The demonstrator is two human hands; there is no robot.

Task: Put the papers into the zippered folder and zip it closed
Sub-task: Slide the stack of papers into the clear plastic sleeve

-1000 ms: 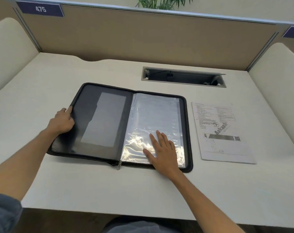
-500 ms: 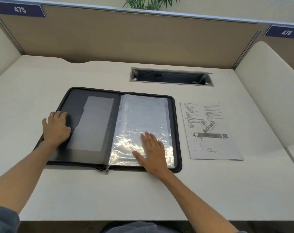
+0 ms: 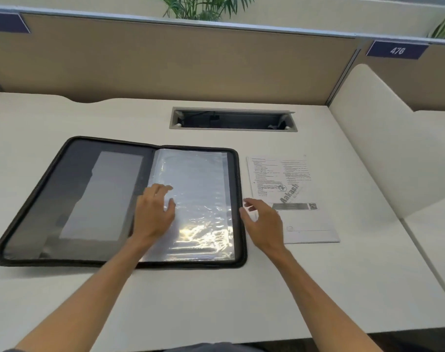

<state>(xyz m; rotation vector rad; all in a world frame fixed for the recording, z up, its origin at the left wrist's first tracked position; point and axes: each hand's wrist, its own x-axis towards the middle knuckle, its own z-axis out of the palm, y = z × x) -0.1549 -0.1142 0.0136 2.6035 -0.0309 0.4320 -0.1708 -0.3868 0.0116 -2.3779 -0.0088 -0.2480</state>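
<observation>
I am looking down at a black zippered folder (image 3: pixel 71 199) lying wide open and flat on the pale white desk (image 3: pixel 216 301). Its left half is showing a dark inner panel with a grey rectangular pocket, and its right half is carrying a stack of glossy clear plastic sleeves (image 3: pixel 203 199) that are catching a bright glare near the bottom.

My left hand (image 3: pixel 154 212) is lying over the folder close to its spine, fingers spread and relaxed, with the fingertips touching the inner edge of the sleeves; it is gripping nothing. My right hand (image 3: pixel 263 222) is hovering just past the folder's right border, open with the fingers loosely curled and holding nothing, its fingertips pointing towards the zipper edge. I cannot tell whether it is touching the desk.

The stapled white printed papers (image 3: pixel 300 189) are lying flat on the desk just beside the folder's right side, outside it, partly under my right hand. Beyond the folder, a rectangular grey cable slot (image 3: pixel 233 119) is sitting recessed in the desk, in front of a tan partition (image 3: pixel 191 64) bearing a blue number plate reading 476 (image 3: pixel 396 50).
</observation>
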